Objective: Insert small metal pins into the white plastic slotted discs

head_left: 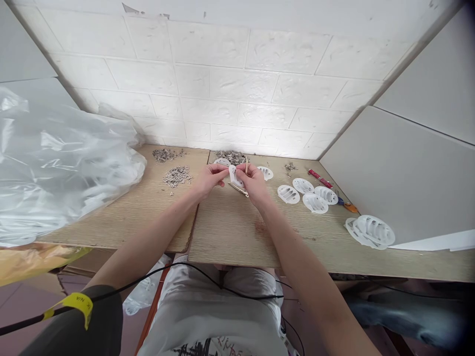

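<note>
Between my two hands a white oval plastic piece with slots (234, 177) is held up and tilted. My left hand (212, 181) pinches its left edge with thumb and fingers. On the other side my right hand (254, 184) grips it, and a thin tan stick (247, 166) points up from those fingers. Just below lies a slim gold-coloured tool (238, 190), perhaps tweezers. Behind the hands are a heap of small grey metal parts (233, 156) and another white oval piece (222, 161). One more oval piece (267, 173) lies right of my right hand.
Several oval pieces (315, 202) lie to the right, with a stack (374, 231) near the edge. A red tube-shaped object (320, 178) and an orange-and-blue tool (349, 206) are close by. Small metal parts (177, 176) lie left. A large plastic bag (67, 168) covers the far left.
</note>
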Tool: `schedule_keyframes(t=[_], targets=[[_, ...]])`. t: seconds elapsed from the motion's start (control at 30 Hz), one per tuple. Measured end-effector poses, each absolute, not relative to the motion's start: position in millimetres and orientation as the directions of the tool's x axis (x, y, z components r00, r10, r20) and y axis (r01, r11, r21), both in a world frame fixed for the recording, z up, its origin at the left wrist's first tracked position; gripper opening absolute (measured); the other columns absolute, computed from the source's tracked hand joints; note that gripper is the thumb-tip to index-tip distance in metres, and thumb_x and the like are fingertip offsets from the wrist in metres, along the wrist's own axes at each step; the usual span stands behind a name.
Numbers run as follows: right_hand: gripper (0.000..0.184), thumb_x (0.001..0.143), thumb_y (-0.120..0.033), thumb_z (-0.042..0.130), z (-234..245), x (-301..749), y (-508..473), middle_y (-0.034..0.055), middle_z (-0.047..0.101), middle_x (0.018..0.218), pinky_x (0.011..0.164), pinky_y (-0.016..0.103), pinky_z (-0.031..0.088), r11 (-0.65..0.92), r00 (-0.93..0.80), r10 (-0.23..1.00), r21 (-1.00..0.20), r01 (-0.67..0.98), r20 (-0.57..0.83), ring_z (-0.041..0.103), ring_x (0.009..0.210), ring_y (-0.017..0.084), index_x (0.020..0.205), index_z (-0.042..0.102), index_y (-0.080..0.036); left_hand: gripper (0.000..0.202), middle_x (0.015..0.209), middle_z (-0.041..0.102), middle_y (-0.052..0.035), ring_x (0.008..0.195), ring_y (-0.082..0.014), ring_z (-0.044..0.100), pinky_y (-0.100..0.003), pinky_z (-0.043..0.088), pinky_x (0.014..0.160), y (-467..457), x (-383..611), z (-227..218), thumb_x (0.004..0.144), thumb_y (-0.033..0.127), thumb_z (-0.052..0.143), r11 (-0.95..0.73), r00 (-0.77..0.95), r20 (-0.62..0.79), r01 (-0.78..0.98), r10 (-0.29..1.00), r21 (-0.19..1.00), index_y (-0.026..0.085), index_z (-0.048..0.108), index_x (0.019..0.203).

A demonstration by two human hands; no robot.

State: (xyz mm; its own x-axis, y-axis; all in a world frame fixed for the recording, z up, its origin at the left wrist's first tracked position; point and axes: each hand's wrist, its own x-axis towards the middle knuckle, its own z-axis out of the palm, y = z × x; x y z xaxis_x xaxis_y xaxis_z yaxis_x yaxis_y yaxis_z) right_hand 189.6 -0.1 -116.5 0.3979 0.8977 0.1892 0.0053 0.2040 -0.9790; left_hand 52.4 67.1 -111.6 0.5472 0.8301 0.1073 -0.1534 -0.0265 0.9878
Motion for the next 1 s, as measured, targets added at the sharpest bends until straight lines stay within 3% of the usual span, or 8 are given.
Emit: schedule_keyframes(t=[0.2,0.4,0.57,0.8,1.0], targets=[[0.016,0.077,-0.033,0.059,-117,194,-2,-0.0013,0.057,0.073,0.061,0.028,0.038,0.234,0.362,0.868,-0.923,0.305,0.339,0.048,0.065,0.013,0.085,0.059,-0.02,0.04,0.07,0.054,-0.0043,0.062,-0.0103,0.048,-0.019,0.041,0.044,70,48,-111,0.078,0.054,0.061,-0.039,0.631,0.122,-0.144,0.766,0.989,0.015,0.065,0.072],[0.003,0.08,-0.025,0.057,-109,190,-10,-0.001,0.056,0.069,0.066,0.029,0.038,0.234,0.296,0.858,-0.832,0.503,0.42,0.049,0.066,0.016,0.08,0.057,-0.021,0.035,0.061,0.055,-0.0013,0.045,-0.0097,0.046,-0.025,0.036,0.044,69,45,-108,0.076,0.051,0.066,-0.315,0.646,0.158,0.134,0.746,0.94,0.016,0.063,0.074],[0.001,0.082,-0.023,0.056,-113,190,-8,0.0014,0.061,0.077,0.071,0.032,0.039,0.25,0.239,0.848,-0.753,0.608,0.474,0.053,0.073,0.019,0.081,0.057,-0.022,0.032,0.055,0.05,0.0008,0.044,-0.0104,0.042,-0.027,0.031,0.047,71,44,-108,0.077,0.047,0.063,-0.398,0.656,0.157,0.236,0.738,0.886,0.017,0.065,0.07],[0.007,0.087,-0.021,0.05,-115,189,-8,0.0053,0.065,0.086,0.072,0.032,0.038,0.312,0.14,0.819,-0.637,0.705,0.556,0.055,0.079,0.021,0.083,0.057,-0.022,0.037,0.056,0.036,0.0026,0.049,-0.0061,0.028,-0.022,0.02,0.043,80,38,-109,0.069,0.051,0.074,-0.061,0.751,-0.033,0.097,0.659,0.993,0.015,0.066,0.068],[0.011,0.088,-0.022,0.047,-114,189,-9,0.0059,0.066,0.089,0.073,0.032,0.039,0.344,0.12,0.798,-0.609,0.714,0.591,0.056,0.082,0.021,0.083,0.057,-0.022,0.037,0.06,0.042,0.0002,0.052,-0.0054,0.029,-0.02,0.016,0.042,82,36,-108,0.063,0.048,0.081,0.091,0.772,-0.073,0.019,0.631,0.996,0.013,0.069,0.069]])
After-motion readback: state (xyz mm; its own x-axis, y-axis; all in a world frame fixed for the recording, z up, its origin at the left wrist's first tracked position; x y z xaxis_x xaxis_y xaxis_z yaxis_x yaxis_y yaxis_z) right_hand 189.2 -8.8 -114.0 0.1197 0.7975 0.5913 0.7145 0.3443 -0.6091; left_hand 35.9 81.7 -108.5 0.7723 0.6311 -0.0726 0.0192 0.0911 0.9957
